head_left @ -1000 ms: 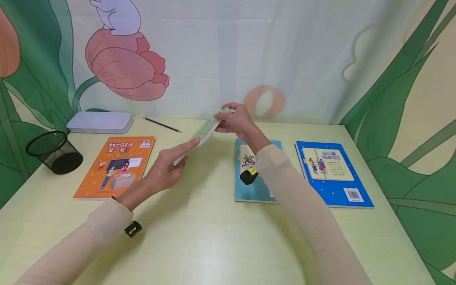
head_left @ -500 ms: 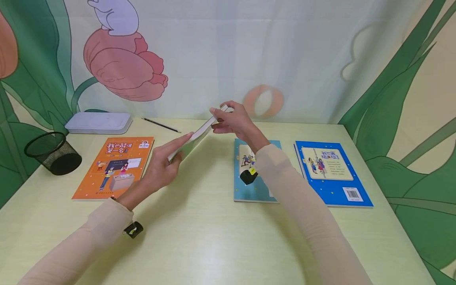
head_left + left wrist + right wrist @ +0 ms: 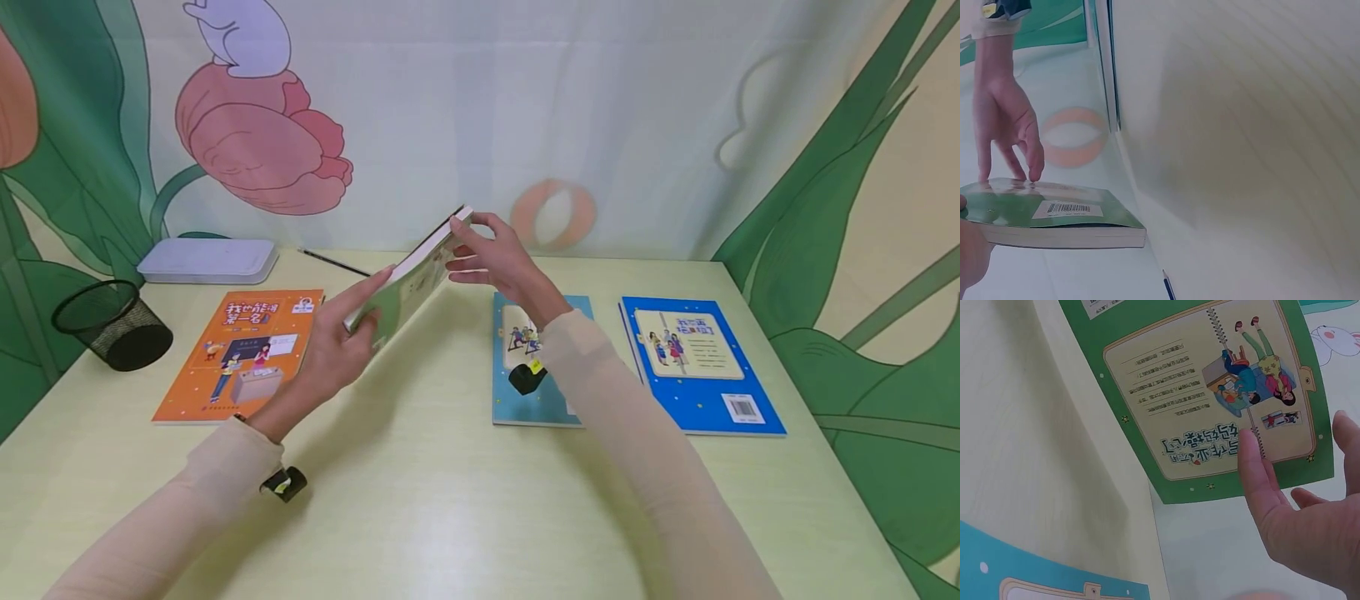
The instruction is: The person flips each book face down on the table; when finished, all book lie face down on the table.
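A green book is held tilted above the table, its page edges up and its illustrated, printed cover toward the right. My left hand grips its near end, thumb on the cover and fingers on the other side. At the far end, my right hand touches the book with extended fingers. In the right wrist view one fingertip lies on the green book's cover, over the title, with the other fingers spread. A barcode shows on the green book in the left wrist view.
An orange book lies at left. A teal book, partly under my right arm, and a blue book lie at right. At the back are a white pencil case, a pencil and a tipped black mesh cup.
The green book has turned over in my hands, so its illustrated cover now faces right and its page edges face up. My right fingers have straightened and spread; the other books have stayed put.
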Demonstrator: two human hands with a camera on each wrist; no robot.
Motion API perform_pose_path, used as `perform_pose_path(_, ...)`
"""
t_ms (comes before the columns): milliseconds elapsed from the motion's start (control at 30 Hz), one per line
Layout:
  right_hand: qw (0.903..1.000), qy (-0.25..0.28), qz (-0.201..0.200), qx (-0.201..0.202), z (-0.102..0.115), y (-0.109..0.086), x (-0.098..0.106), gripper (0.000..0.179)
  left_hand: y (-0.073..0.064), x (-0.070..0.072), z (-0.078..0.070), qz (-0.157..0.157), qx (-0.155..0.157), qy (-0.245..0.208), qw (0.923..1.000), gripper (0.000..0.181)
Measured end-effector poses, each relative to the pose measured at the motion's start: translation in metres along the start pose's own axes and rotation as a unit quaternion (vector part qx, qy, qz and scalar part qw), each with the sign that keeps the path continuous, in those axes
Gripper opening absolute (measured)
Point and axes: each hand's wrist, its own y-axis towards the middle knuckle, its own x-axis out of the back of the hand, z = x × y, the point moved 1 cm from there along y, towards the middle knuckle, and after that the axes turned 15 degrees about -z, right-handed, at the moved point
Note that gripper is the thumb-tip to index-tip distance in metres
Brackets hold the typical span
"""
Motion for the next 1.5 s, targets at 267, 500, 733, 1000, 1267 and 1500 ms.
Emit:
perform_pose_path(267, 0.9998, -0.017, 0.003, 0.007, -0.013, 0.002, 0.007, 0.063, 0.006, 0.006, -0.008, -0.024, 0.113, 0.004, 0.9933, 0.053)
perform_pose_path(500, 0.9994, -0.033, 0.005, 0.007, -0.024, 0.004, 0.009, 0.065, 0.013, 0.009, -0.015, -0.038, 0.16, -0.007, 0.9864, 0.053)
perform_pose_path(733, 0.9989, -0.044, -0.012, -0.007, -0.033, 0.005, 0.01, 0.067, 0.016, 0.009, -0.019, -0.056, 0.173, -0.022, 0.9831, 0.054)
perform_pose_path(1000, 0.9996, -0.009, -0.006, -0.026, -0.039, 0.006, 0.008, 0.059, 0.018, 0.005, -0.028, -0.065, 0.173, -0.037, 0.9821, 0.053)
perform_pose_path(1267, 0.9983, 0.04, 0.005, -0.042, -0.042, 0.005, 0.006, 0.053, 0.017, 0.004, -0.029, -0.076, 0.19, -0.048, 0.9777, 0.054)
perform_pose_path(1500, 0.9988, 0.025, -0.006, -0.041, -0.042, 0.004, 0.004, 0.053, 0.017, 0.005, -0.026, -0.089, 0.219, -0.061, 0.9698, 0.055)
